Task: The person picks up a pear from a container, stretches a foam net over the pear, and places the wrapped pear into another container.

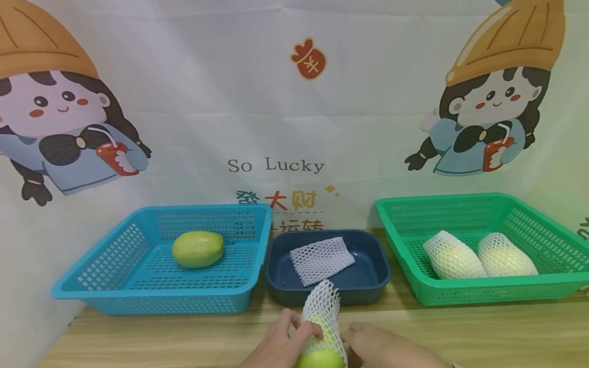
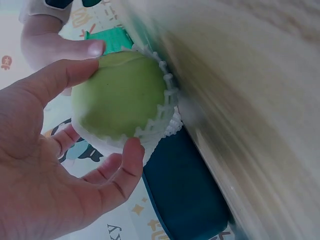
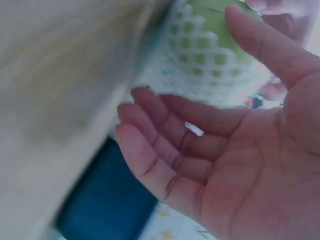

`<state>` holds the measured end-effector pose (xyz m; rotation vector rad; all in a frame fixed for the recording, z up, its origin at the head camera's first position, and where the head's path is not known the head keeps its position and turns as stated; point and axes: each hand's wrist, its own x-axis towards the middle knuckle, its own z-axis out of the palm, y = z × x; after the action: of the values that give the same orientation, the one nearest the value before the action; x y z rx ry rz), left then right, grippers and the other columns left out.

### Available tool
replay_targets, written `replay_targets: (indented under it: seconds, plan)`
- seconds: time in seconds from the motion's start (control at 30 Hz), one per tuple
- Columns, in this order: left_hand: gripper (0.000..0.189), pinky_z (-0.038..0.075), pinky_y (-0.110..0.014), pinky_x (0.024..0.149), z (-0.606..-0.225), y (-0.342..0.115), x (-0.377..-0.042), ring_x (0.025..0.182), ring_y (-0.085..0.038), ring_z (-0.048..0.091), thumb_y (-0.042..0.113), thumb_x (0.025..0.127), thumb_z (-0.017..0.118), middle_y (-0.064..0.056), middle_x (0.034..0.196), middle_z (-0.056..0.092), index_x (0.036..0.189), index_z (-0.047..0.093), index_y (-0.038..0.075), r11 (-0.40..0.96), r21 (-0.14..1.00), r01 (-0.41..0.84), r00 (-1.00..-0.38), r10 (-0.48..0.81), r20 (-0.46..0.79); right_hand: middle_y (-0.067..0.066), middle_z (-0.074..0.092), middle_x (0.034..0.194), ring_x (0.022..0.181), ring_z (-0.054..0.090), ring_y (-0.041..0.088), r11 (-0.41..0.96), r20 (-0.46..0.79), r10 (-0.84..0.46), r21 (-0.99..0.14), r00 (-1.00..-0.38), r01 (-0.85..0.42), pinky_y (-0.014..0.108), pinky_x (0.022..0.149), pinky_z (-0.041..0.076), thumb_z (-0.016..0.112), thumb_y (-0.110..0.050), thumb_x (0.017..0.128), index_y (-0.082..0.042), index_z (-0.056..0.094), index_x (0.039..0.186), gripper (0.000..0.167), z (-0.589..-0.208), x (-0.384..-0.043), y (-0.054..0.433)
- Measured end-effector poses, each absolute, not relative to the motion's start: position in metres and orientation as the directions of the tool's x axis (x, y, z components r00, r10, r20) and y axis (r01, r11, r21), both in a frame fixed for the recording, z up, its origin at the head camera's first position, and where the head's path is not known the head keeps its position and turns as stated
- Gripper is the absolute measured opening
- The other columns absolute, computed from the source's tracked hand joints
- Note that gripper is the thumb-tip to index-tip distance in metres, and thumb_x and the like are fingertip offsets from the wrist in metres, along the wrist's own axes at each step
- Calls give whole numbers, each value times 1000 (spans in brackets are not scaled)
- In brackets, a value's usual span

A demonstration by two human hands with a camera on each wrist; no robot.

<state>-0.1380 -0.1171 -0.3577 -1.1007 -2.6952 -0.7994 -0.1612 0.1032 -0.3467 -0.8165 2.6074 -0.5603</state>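
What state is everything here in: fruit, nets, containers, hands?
Held fruit: partly sleeved, near end bare
Foam net: partly over it, far end empty
Left hand: gripping that fruit
Right hand: holding its other side
Bare fruit: unwrapped
Blue basket: holding the bare fruit
Loose net: empty
Navy tray: holding the loose net
Netted fruits: sleeved
Green basket: holding both

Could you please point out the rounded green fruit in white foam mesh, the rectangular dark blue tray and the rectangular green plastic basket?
Rounded green fruit (image 2: 120,95): left wrist view, bare end.
Rectangular dark blue tray (image 1: 361,297): head view, front wall.
Rectangular green plastic basket (image 1: 501,292): head view, front wall.
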Motion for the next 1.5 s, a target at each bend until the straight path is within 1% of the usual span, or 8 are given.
replay_targets:
  seconds: [0.1, 0.2, 0.37, 0.47, 0.83, 1.07, 1.43, 1.5]
  plan:
    - [48, 37, -20, 66, -356, -118, -138, 80, -5, 37, 53, 80, 63, 3, 96, 37, 115, 49, 23, 612, 396, 684, -727, 619, 298, 6, 54, 113, 105, 53, 22, 750, -136, -574, -482, -807, -452, 45, 90, 47, 77, -38, 73, -5, 50, 123, 66, -335, -157, 105]
    - [56, 43, -23, 70, -354, -118, -136, 85, -6, 42, 59, 78, 62, 4, 99, 42, 116, 48, 20, 658, 367, 657, -753, 590, 292, 2, 46, 117, 106, 50, 20, 675, -5, -621, -513, -784, -531, 40, 90, 48, 76, -38, 74, -6, 41, 128, 72, -329, -156, 105]
    - [59, 46, -24, 74, -359, -120, -136, 89, -8, 46, 60, 76, 62, 4, 100, 44, 111, 49, 14, 680, 296, 670, -737, 565, 371, 4, 41, 109, 97, 47, 15, 495, 293, -756, -328, -585, -804, 24, 80, 48, 76, -35, 74, -7, 47, 117, 59, -342, -161, 97]
    - [59, 47, -23, 73, -364, -121, -139, 89, -9, 47, 59, 79, 60, 1, 99, 44, 109, 48, 10, 651, 269, 710, -695, 583, 421, 7, 39, 107, 93, 47, 15, 435, 385, -776, -246, -499, -866, 22, 75, 46, 71, -35, 79, -8, 49, 113, 49, -352, -162, 94]
    - [56, 45, -17, 71, -382, -121, -148, 90, -9, 44, 56, 83, 57, -2, 97, 39, 105, 40, 7, 559, 248, 791, -589, 588, 555, 8, 34, 113, 100, 45, 19, 492, 333, -731, -346, -595, -799, 25, 80, 46, 71, -48, 76, -10, 43, 118, 64, -363, -159, 92]
    - [57, 46, -21, 69, -373, -121, -145, 91, -11, 46, 48, 76, 69, -1, 100, 36, 109, 40, 11, 562, 423, 711, -702, 595, 391, 6, 34, 112, 99, 45, 15, 480, 280, -736, -427, -616, -767, 25, 80, 47, 74, -45, 75, -10, 43, 118, 64, -358, -160, 91]
    - [56, 44, -24, 71, -350, -123, -143, 84, -6, 43, 44, 71, 77, 3, 98, 36, 112, 48, 18, 578, 538, 614, -778, 558, 288, -4, 33, 107, 100, 42, 8, 513, 73, -676, -667, -733, -539, 21, 84, 45, 75, -37, 75, -17, 42, 117, 57, -338, -158, 93]
    - [54, 44, -25, 71, -348, -123, -143, 85, -8, 44, 43, 73, 76, 3, 99, 37, 114, 49, 20, 581, 555, 595, -790, 552, 269, -4, 34, 107, 100, 44, 9, 511, 93, -672, -660, -735, -551, 21, 83, 45, 76, -32, 75, -16, 42, 115, 55, -337, -158, 94]
